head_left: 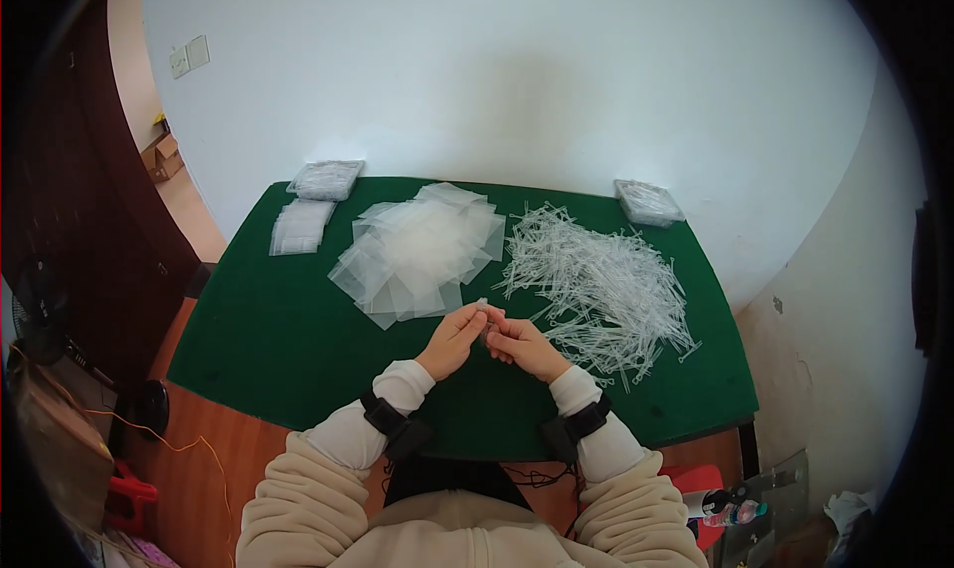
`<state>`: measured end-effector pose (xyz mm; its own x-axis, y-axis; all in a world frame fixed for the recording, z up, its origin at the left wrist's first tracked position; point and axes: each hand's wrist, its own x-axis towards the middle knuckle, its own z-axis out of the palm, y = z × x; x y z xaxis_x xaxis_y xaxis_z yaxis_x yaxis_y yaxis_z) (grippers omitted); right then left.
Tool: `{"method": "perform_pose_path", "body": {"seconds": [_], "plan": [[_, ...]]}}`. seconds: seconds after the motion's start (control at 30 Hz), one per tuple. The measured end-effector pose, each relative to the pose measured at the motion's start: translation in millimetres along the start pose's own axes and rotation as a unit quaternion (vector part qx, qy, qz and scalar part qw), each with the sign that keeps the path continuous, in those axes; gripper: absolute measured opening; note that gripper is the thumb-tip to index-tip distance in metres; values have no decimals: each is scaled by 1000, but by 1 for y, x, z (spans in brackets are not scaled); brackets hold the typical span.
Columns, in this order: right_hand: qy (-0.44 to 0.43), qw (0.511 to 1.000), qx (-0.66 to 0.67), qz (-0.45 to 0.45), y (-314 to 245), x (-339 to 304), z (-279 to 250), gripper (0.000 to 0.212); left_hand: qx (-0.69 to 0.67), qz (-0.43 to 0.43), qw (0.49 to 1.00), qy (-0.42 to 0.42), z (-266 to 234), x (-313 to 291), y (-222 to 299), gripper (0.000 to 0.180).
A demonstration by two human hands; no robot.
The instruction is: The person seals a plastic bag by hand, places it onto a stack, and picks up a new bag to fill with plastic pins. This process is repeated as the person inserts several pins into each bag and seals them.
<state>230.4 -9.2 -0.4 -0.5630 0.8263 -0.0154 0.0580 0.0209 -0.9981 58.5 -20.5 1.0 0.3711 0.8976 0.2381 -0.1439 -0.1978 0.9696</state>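
Note:
My left hand and my right hand meet over the near middle of the green table, fingers pinched close together. Between their fingertips is a small clear plastic piece, mostly covered by the fingers, so its kind is hard to make out. Just beyond my left hand spreads a loose pile of flat translucent plastic bags. A heap of thin clear plastic sticks with looped ends lies to the right, close to my right hand.
The green-covered table stands against a white wall. Small filled clear packs sit at its far left corner, with a flat stack of bags before them. Another clear pack is at the far right.

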Motion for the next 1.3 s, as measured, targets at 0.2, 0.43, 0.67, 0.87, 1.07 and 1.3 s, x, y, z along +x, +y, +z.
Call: {"method": "perform_pose_path", "body": {"seconds": [0.2, 0.43, 0.67, 0.87, 1.07, 1.3], "plan": [[84, 987, -128, -49, 23, 8, -7, 13, 34, 37, 999, -11, -2, 5, -10, 28], [324, 820, -446, -151, 10, -2, -22, 12, 191, 53, 980, -35, -7, 5, -19, 27], [259, 800, -541, -22, 3, -16, -27, 18, 246, 46, 966, -59, -7, 6, -24, 27], [192, 796, -572, -48, -13, -30, -31, 21, 35, -4, 999, 29, -10, 9, -31, 24], [196, 722, -663, 10, 3, -28, -49, 11, -229, -140, 959, 94, -7, 8, -18, 20], [222, 733, -643, -1, 2, -24, -47, 10, -202, -148, 963, 101, -10, 7, -21, 21]]}}
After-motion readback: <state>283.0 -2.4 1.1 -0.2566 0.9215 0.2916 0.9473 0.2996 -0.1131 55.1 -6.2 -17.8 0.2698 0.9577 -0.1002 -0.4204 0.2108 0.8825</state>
